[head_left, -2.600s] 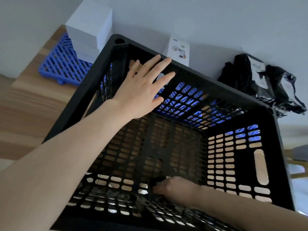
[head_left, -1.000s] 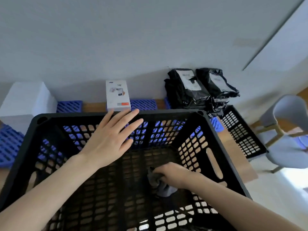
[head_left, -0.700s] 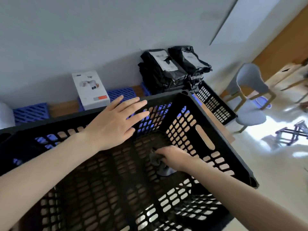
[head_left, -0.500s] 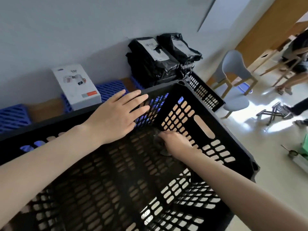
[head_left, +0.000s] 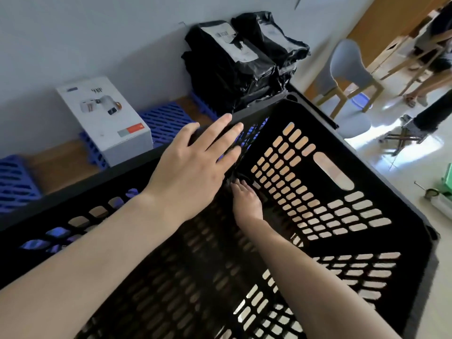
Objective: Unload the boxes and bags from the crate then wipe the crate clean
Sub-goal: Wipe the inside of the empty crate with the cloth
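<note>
The black perforated crate (head_left: 381, 184) fills the view and holds no boxes or bags. My left hand (head_left: 193, 167) lies flat with straight fingers over the crate's far rim and wall. My right hand (head_left: 247, 201) reaches deep into the far corner of the crate floor, fingers curled down on a dark grey cloth (head_left: 233, 179); the hand and the shadow hide most of the cloth. A white product box (head_left: 105, 118) and a stack of black bags (head_left: 234, 67) sit outside the crate, behind it against the wall.
Blue grid mats (head_left: 166, 118) lie on the wooden surface (head_left: 58, 162) under the box and bags. To the right, a grey chair (head_left: 347, 69) stands on the shiny floor, with a person's legs (head_left: 430, 79) beyond it.
My right hand has slid the cloth from the middle of the crate floor into the far corner. My left hand stayed on the far rim while the view swung to the right.
</note>
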